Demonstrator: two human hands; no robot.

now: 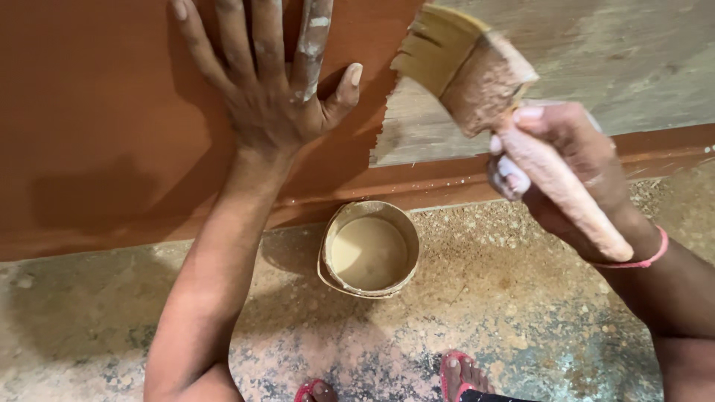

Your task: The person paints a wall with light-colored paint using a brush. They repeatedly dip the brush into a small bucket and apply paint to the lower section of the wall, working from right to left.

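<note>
Careful: your right hand [555, 160] is clenched round the brush [477, 74] at the upper right of the frame, bristles loaded. Your left hand [272, 82], fingers spread flat on the brown wall [97, 112], could smear wet paint. Drips may miss the tin [369, 249] at centre.

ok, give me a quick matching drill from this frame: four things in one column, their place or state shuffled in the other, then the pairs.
Things:
1. left hand
2. right hand
3. paint tub
4. brush bristles

Place or state:
A. on the floor at the foot of the wall, holding pale liquid
B. spread flat on the reddish-brown painted wall
C. raised in front of the bare grey stretch of wall
D. closed round the paint-caked brush handle

Pairs: 1-B, 2-D, 3-A, 4-C
</note>
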